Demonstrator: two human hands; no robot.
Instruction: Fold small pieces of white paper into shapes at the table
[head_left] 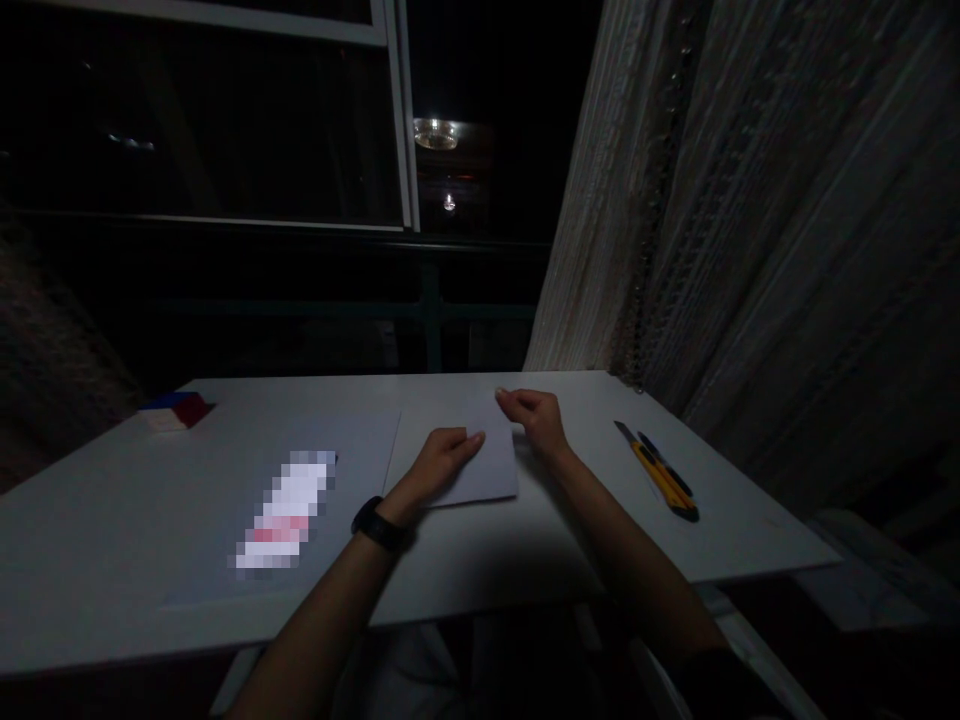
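Head view. The sheet of paper [495, 472] lies flat on the table [150, 540], at the table's middle and nearer its far edge than its near one.

The left hand [442, 458] rests palm down on the sheet with the fingers extended and nearly flat. It grips nothing and only presses. A watch [379, 525] sits on that wrist. The right hand [536, 415] is at the sheet's far right corner with the fingers curled in. It appears to pinch that corner, though the dim light hides the contact itself.

Handling, as judged: the sheet is very light, thin and limp. It creases easily and slides readily on the smooth table top. Hold it down with a flat palm and lift it only at a corner or edge with a thumb-and-finger pinch.

Orientation: the sheet's edges run roughly parallel to the table's edges, its near edge slightly skewed. Foreshortening prevents a firm reading of the long axis.

Toward the table's right edge lie a utility knife [660, 478] and a pen [666, 465], side by side, pointing toward the far edge. A cube [176, 410] sits at the table's far left corner.
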